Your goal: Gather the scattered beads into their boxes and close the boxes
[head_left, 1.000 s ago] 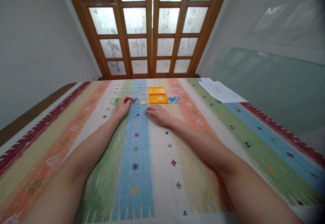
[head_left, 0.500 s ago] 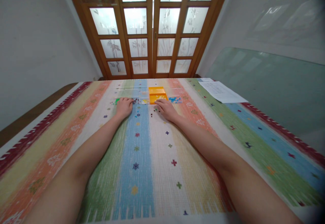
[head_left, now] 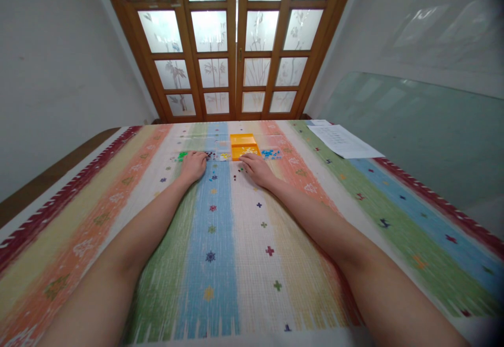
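My left hand rests on the cloth at the near edge of clear containers, its fingers loosely stretched forward. Green pieces lie just left of it, and dark pieces lie by its fingertips. My right hand is at the front edge of an orange box with its lid folded back. Its fingers are bent together; anything between them is too small to make out. White pieces lie inside the box. Yellow pieces and blue pieces sit in clear containers on either side.
A few tiny loose pieces lie on the striped tablecloth between my hands. Printed paper sheets lie at the far right. Beyond the table stand wooden doors with glass panes, and a pale glass panel leans at the right.
Both hands stay in nearly the same place, with only a slight shift of the whole view. No piece has visibly been moved.
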`<act>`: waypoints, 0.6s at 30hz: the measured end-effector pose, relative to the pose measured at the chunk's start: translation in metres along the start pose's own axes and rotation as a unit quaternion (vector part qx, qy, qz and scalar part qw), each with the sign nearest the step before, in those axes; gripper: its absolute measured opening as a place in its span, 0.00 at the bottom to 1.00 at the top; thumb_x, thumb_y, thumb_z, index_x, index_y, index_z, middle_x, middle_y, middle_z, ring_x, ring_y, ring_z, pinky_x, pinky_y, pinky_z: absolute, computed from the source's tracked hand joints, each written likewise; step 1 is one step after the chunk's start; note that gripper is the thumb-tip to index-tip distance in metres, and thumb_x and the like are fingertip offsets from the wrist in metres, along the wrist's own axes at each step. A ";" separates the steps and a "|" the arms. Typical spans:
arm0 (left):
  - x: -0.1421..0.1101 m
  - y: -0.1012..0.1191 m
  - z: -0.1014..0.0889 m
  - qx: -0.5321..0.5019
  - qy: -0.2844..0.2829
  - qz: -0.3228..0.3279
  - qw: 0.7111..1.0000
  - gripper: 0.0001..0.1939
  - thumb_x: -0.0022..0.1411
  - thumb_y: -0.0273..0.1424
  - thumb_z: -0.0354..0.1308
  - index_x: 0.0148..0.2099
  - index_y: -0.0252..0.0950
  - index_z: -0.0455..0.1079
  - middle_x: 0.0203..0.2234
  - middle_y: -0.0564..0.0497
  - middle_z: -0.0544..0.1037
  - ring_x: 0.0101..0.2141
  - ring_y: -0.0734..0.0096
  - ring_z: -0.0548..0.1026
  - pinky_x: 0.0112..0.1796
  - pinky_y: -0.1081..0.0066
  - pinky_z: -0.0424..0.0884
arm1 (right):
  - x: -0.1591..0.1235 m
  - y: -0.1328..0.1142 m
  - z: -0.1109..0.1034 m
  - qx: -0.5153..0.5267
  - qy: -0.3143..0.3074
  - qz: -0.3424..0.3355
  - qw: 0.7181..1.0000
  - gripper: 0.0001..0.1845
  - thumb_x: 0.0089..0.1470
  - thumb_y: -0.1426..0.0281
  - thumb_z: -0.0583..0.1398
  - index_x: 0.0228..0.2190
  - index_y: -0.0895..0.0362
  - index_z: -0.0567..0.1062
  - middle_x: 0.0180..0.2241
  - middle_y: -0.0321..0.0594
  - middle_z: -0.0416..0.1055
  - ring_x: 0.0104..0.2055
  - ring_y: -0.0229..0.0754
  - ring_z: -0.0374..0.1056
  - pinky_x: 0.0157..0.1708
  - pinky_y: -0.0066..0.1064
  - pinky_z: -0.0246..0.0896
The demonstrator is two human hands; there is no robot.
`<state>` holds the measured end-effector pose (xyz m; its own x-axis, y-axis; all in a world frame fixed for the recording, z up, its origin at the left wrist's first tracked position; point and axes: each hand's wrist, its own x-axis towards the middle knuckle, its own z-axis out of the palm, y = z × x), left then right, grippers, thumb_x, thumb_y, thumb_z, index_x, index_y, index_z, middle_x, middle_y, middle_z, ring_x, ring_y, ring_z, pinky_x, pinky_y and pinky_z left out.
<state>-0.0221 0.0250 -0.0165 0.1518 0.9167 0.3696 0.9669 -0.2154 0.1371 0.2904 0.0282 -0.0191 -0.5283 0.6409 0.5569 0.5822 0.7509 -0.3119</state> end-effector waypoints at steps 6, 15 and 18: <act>0.005 -0.006 0.008 0.005 0.000 0.031 1.000 0.23 0.74 0.33 0.44 0.58 0.37 0.79 0.57 0.46 0.80 0.56 0.53 0.70 0.59 0.55 0.64 | 0.001 0.000 0.002 -0.002 -0.007 -0.004 1.000 0.19 0.72 0.68 0.53 0.54 0.54 0.80 0.53 0.48 0.76 0.56 0.49 0.70 0.59 0.44 0.64; 0.004 -0.005 0.005 0.014 0.020 -0.008 1.000 0.23 0.74 0.34 0.46 0.59 0.37 0.77 0.57 0.43 0.77 0.57 0.50 0.68 0.59 0.53 0.63 | 0.001 -0.003 -0.001 0.001 -0.011 0.004 1.000 0.19 0.72 0.68 0.53 0.54 0.54 0.80 0.54 0.48 0.76 0.56 0.49 0.69 0.59 0.44 0.64; 0.003 -0.002 0.003 0.016 0.006 -0.010 1.000 0.23 0.75 0.39 0.46 0.59 0.39 0.77 0.58 0.42 0.76 0.58 0.49 0.67 0.59 0.52 0.63 | 0.001 -0.004 -0.001 0.003 -0.012 0.004 1.000 0.19 0.72 0.68 0.52 0.54 0.53 0.80 0.54 0.47 0.76 0.56 0.49 0.69 0.59 0.44 0.63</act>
<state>-0.0232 0.0295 -0.0182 0.1295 0.9165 0.3786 0.9759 -0.1855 0.1152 0.2883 0.0260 -0.0169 -0.5384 0.6511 0.5350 0.5834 0.7461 -0.3210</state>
